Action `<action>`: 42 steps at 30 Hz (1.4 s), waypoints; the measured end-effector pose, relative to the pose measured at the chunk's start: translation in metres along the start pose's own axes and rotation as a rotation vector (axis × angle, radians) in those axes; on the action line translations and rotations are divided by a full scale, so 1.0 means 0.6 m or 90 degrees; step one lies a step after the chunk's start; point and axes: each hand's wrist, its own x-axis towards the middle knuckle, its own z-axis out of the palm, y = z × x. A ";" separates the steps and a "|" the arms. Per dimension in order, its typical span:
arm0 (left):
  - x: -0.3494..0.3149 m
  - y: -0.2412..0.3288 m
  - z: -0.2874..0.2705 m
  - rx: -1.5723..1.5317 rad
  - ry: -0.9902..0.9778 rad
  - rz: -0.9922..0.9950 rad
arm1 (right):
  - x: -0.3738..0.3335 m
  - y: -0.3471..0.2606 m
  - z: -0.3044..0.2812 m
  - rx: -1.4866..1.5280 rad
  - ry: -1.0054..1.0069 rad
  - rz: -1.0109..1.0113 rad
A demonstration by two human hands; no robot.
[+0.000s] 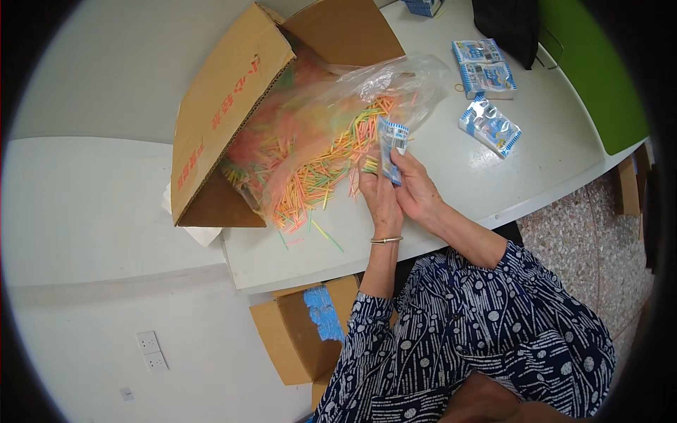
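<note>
My left hand, with a bangle at its wrist, is closed around a small bundle of short, thin coloured sticks. Right beside it, my right hand grips a blue-and-white printed plastic packet, its thumb lying on the front. The two hands touch, and the packet stands against the bundle. Whether any sticks are inside the packet I cannot tell. Just beyond my hands, a heap of loose pink, orange, yellow and green sticks spills from a clear plastic bag.
An open cardboard box lies on its side on the white table, the bag partly in it. At right are stacked packets, a single packet and a black bag. Another open carton stands below the table edge.
</note>
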 end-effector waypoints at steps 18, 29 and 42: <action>0.047 0.107 -0.023 -0.053 -0.019 -0.003 | -0.029 -0.125 0.012 -0.671 -0.075 0.001; 0.039 0.122 -0.001 -0.036 -0.149 0.006 | -0.034 -0.152 -0.004 -0.760 -0.219 0.127; 0.003 0.097 -0.032 0.292 -0.337 -0.013 | -0.046 -0.161 -0.010 -0.773 -0.230 0.129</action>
